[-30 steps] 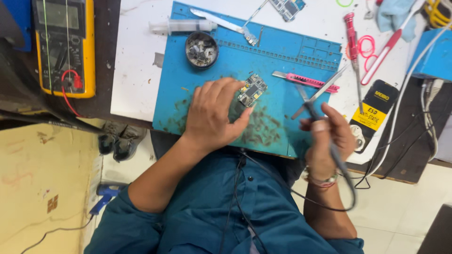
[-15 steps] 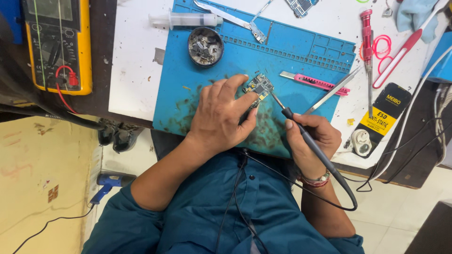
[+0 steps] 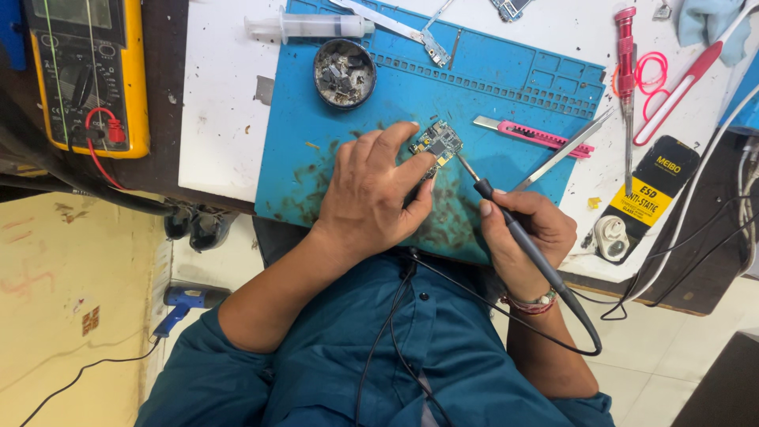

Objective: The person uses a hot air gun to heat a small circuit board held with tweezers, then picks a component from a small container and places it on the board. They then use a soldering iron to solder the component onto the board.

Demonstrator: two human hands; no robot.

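I see a white-topped counter (image 3: pixel 221 119) with a dark edge across the far side. Below it lies a pale tiled floor (image 3: pixel 656 372) on the right and a worn yellowish floor surface (image 3: pixel 71 300) on the left. Light is even and bright.

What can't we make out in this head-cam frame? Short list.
- Circuit board, head view: its lower part is hidden under the left hand.
- Soldering iron tip: too small to tell whether it touches the board.
- Round tin: contents too small to identify.
- Second board and metal strip: cut off by the top edge.
- Right hand: palm side hidden.
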